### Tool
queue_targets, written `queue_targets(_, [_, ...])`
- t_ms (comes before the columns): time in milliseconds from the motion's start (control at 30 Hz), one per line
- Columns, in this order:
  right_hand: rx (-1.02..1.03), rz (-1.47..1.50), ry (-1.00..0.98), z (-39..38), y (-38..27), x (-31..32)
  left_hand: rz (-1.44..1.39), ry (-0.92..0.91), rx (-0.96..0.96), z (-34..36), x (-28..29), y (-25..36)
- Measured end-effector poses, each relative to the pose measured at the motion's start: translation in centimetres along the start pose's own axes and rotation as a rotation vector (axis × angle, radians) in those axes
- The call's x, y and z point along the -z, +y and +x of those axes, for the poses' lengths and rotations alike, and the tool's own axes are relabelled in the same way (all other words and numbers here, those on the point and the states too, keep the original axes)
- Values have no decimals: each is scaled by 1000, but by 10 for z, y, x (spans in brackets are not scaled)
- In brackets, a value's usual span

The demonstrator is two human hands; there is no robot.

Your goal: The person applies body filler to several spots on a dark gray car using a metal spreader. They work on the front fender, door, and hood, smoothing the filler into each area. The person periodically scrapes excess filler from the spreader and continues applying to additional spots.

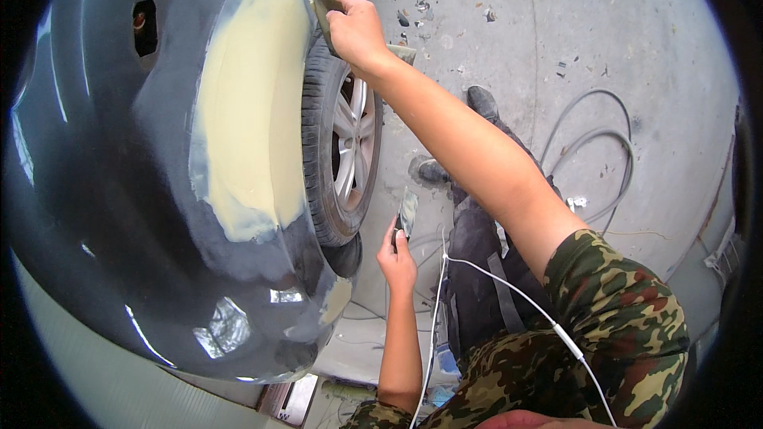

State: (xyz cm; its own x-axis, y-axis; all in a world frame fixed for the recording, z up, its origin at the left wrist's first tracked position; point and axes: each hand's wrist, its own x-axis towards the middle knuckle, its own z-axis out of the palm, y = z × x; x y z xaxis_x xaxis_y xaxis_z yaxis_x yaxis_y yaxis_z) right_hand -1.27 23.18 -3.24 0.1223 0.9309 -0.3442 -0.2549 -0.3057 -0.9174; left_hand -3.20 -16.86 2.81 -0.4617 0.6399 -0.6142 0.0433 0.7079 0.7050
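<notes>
My right hand [356, 36] grips a wide olive spreader [324, 17] at the upper right edge of a broad cream filler patch [246, 111] on a dark car body panel [151, 151]. A dull grey scuffed area surrounds the patch. My left hand [396, 258] holds an upright putty knife [408, 210] with pale filler on its blade, lower down beside the tyre [322, 183] and silver alloy wheel [354, 139]. The panel has a small cut-out opening [145, 28] at upper left.
Grey concrete floor [652, 48] carries scattered dark debris [424, 12] and looped hoses [620, 175]. My boots [433, 171] and dark-clad legs are below me, right of the wheel. A white cable [493, 270] crosses my body. A ribbed pale surface [119, 373] lies at lower left.
</notes>
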Motion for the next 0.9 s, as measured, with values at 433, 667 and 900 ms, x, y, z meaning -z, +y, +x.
queue_targets(433, [131,8,-44,-6,-8,3,-3,-33,36,-4,-6,-8])
queue_targets(667, [303,-49,-47,-30,-18,9,-36,-53,11,-5,-9,-6])
queue_targets(900, [373,-100,-63,-48,-24,10,-24,-74,10,-4,-10,-1])
